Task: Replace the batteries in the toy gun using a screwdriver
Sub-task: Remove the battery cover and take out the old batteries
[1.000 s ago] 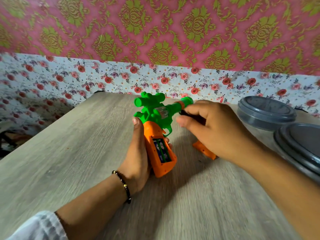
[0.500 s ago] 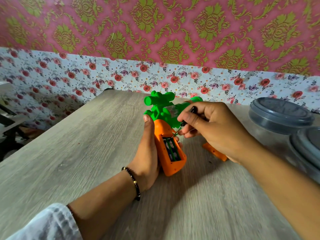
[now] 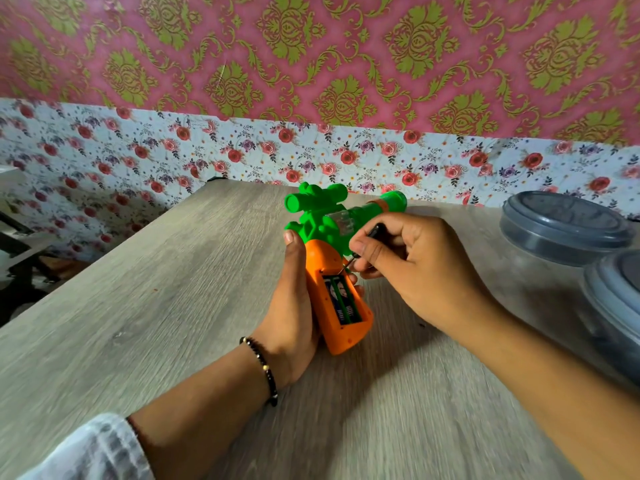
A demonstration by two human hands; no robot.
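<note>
The toy gun [image 3: 322,223] has a green body and an orange grip, and rests on the wooden table [image 3: 138,306]. My left hand [image 3: 294,306] holds the orange grip from the left side. The battery compartment [image 3: 341,299] in the grip lies uncovered, with batteries visible inside. My right hand [image 3: 415,268] pinches a small black-handled screwdriver [image 3: 375,232]. Its thin tip touches the top edge of the compartment. The orange compartment cover is hidden behind my right hand.
Two grey-lidded clear containers stand at the right: one [image 3: 568,226] at the back, one [image 3: 620,306] nearer, cut by the frame edge. Floral wallpaper [image 3: 242,154] backs the table. The table's left edge drops off beside dark furniture [image 3: 17,237].
My right hand, holding the screwdriver, came down from the gun's barrel to the grip and set the tip at the compartment's top edge. The left hand kept its hold.
</note>
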